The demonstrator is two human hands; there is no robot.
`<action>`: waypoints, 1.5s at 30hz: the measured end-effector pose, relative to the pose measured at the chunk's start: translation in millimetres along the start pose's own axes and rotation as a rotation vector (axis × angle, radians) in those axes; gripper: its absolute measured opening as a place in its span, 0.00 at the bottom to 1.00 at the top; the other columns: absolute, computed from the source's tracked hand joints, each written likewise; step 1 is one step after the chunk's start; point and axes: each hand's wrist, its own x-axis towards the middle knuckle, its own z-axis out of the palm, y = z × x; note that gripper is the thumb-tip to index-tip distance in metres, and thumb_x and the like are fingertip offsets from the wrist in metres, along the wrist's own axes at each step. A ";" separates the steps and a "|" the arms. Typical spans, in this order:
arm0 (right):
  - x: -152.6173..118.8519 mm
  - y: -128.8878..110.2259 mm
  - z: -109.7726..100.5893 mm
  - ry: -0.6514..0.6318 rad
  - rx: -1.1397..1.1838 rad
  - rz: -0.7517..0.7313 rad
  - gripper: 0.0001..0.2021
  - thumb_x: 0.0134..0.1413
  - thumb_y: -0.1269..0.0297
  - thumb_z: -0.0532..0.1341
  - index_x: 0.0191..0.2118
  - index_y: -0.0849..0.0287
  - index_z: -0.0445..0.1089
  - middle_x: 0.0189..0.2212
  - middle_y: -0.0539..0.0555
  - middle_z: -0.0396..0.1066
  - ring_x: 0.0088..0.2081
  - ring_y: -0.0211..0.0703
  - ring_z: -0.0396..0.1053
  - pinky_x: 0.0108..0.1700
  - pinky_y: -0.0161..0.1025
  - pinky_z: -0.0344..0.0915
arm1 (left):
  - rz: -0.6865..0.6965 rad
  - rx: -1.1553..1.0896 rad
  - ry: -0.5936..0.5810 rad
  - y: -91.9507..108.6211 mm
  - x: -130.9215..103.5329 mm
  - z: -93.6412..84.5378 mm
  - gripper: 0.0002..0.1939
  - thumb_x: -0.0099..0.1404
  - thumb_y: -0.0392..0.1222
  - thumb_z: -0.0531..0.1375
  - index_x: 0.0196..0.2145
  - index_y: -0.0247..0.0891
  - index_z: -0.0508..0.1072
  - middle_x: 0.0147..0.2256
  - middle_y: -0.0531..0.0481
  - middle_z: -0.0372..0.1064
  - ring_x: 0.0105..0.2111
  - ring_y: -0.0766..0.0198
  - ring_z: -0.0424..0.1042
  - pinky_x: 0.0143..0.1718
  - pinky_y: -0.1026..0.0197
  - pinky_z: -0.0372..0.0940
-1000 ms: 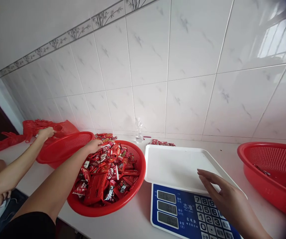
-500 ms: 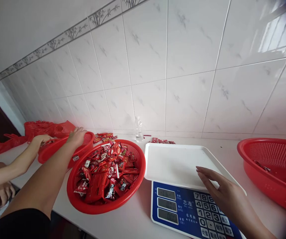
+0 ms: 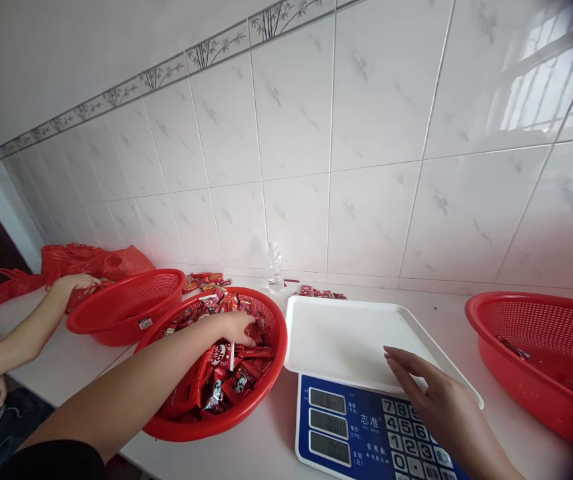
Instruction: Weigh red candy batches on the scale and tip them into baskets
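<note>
My left hand (image 3: 237,328) reaches into a round red plastic basket (image 3: 279,373) full of small wrapped sweets in red wrappers. Its fingers curl down around a red-wrapped sweet (image 3: 252,331) at the right side of the pile; some fingertips are hidden. Over the right part of a digital weighing scale (image 3: 361,427) hovers my right hand (image 3: 441,397), fingers stretched out with nothing in them. Its fingertips are above the bare white weighing tray (image 3: 341,333); the hand covers part of the blue keypad.
Another red basket (image 3: 521,373) at right holds a few items. Further left are a red basket (image 3: 91,325), red plastic bags (image 3: 121,261) and another person's arm (image 3: 41,327). A clear bottle (image 3: 275,270) and loose sweets (image 3: 316,293) lie along the tiled wall.
My left hand has moved from the rim of the far left basket to the right, down into the sweets. My right hand stays over the scale. The view has shifted slightly.
</note>
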 end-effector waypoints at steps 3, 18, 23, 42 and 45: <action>0.4 0.3 0.3 -0.007 0.015 0.001 0.19 0.51 0.45 0.52 0.37 0.50 0.74 0.35 0.50 0.77 0.19 0.40 0.70 0.23 0.37 0.68 | -0.037 0.038 -0.081 10.3 7.8 -0.7 0.33 0.50 0.58 0.61 0.50 0.40 0.69 0.53 0.37 0.64 0.47 0.45 0.68 0.44 0.53 0.64; 1.7 5.3 -1.8 -0.106 -0.007 0.001 0.18 0.53 0.46 0.52 0.41 0.49 0.73 0.35 0.49 0.77 0.20 0.40 0.70 0.25 0.37 0.68 | -0.082 0.068 -0.009 32.4 18.1 5.9 0.15 0.48 0.42 0.61 0.35 0.35 0.77 0.39 0.36 0.74 0.38 0.45 0.72 0.35 0.55 0.66; 0.9 -1.2 -4.1 -0.087 0.001 0.008 0.19 0.53 0.46 0.51 0.40 0.49 0.73 0.34 0.50 0.77 0.20 0.40 0.70 0.25 0.37 0.68 | -0.018 -0.051 0.056 7.9 5.9 -10.2 0.16 0.53 0.35 0.58 0.41 0.40 0.74 0.45 0.45 0.73 0.42 0.55 0.72 0.41 0.60 0.64; 0.8 -1.6 -2.8 -0.134 -0.004 0.061 0.19 0.52 0.46 0.50 0.41 0.48 0.72 0.37 0.49 0.77 0.29 0.44 0.74 0.29 0.39 0.69 | -0.140 -0.290 0.142 -14.1 13.4 -8.5 0.21 0.56 0.45 0.60 0.47 0.35 0.69 0.48 0.41 0.69 0.46 0.50 0.68 0.44 0.57 0.62; 0.5 0.9 -1.1 -0.143 0.007 0.065 0.19 0.53 0.47 0.50 0.41 0.48 0.71 0.37 0.49 0.76 0.32 0.46 0.75 0.31 0.39 0.70 | -0.160 -0.200 0.104 -6.6 26.2 3.8 0.30 0.49 0.40 0.64 0.51 0.39 0.67 0.53 0.39 0.63 0.50 0.45 0.65 0.47 0.54 0.60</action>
